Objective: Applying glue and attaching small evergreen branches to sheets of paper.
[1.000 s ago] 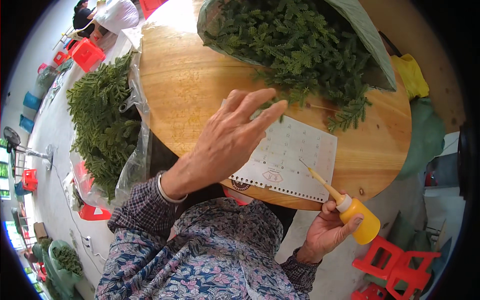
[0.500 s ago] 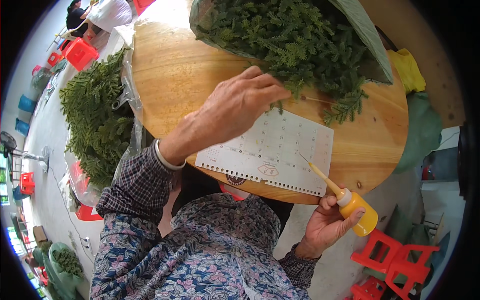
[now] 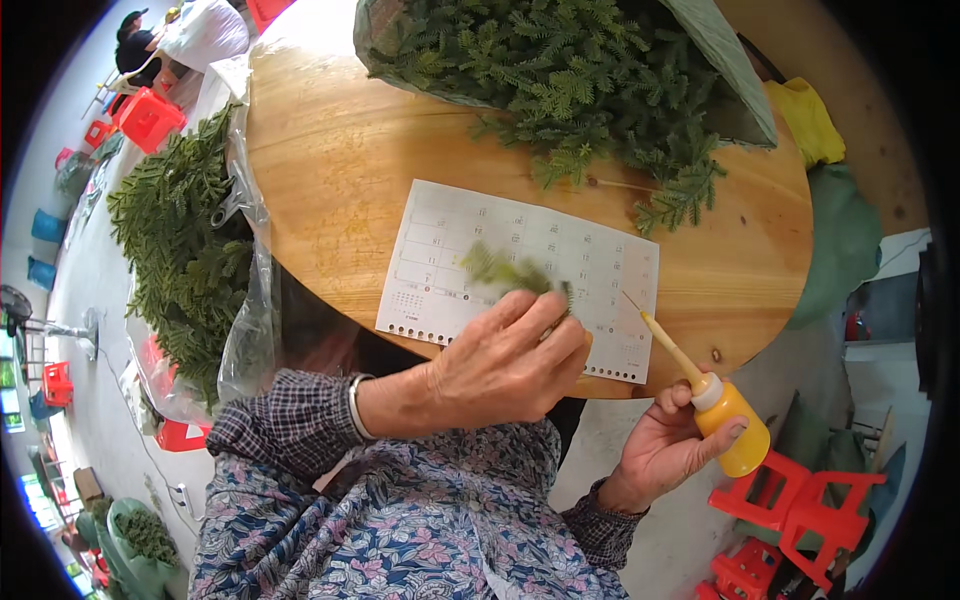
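Note:
My left hand [image 3: 515, 355] pinches a small green fir sprig [image 3: 510, 268], blurred by motion, above a white calendar sheet [image 3: 420, 225] on the round wooden table. In my right hand [image 3: 668, 445] is a yellow squeeze bottle [image 3: 732, 428] with a long thin nozzle, its fine tip pointing up and left over the sheet's right part. Beyond the sheet, a heap of green artificial fir sprigs [image 3: 570, 80] spills out of a pale green sack [image 3: 735, 75]. One sprig [image 3: 685, 195] lies at the heap's near right edge.
More fir branches [image 3: 180, 250] fill a clear plastic bag [image 3: 250, 345] left of the wooden table [image 3: 320, 150]. Red stools [image 3: 815, 515] stand at lower right. A yellow bag [image 3: 808, 122] lies beyond the table's right edge. Another person [image 3: 140, 50] sits at far upper left.
My left hand has come back from the heap toward me and now holds a sprig over the sheet. The bottle stays in my right hand, nearly unmoved.

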A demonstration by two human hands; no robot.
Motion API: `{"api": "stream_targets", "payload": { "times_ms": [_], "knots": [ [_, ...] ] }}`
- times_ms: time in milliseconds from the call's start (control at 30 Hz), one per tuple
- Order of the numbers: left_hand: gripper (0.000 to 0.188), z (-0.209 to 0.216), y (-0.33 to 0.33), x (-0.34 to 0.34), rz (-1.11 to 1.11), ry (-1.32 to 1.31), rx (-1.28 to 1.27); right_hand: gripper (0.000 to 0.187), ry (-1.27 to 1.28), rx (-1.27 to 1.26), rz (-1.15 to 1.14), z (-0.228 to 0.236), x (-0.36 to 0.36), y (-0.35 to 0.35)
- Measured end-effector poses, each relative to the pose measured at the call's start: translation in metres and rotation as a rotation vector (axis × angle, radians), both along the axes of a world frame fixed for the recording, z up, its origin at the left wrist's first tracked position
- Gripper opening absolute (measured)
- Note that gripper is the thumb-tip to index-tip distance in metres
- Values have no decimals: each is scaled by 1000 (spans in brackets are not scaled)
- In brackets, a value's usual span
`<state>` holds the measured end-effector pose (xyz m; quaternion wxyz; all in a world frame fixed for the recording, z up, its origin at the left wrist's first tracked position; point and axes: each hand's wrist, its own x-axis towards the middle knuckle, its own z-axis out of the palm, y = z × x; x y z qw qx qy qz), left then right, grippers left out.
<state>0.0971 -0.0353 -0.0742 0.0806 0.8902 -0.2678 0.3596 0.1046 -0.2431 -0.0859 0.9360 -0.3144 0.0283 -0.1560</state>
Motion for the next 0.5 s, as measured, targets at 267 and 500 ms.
{"api": "stream_targets", "payload": {
  "times_ms": [267,500],
  "knots": [
    [19,-16,-8,-18,-1,101,-251,56,85,-12,-13,9,-3,23],
    [30,-3,0,-30,86,218,-258,55,11,4,160,19,-5,40]
  ]
}}
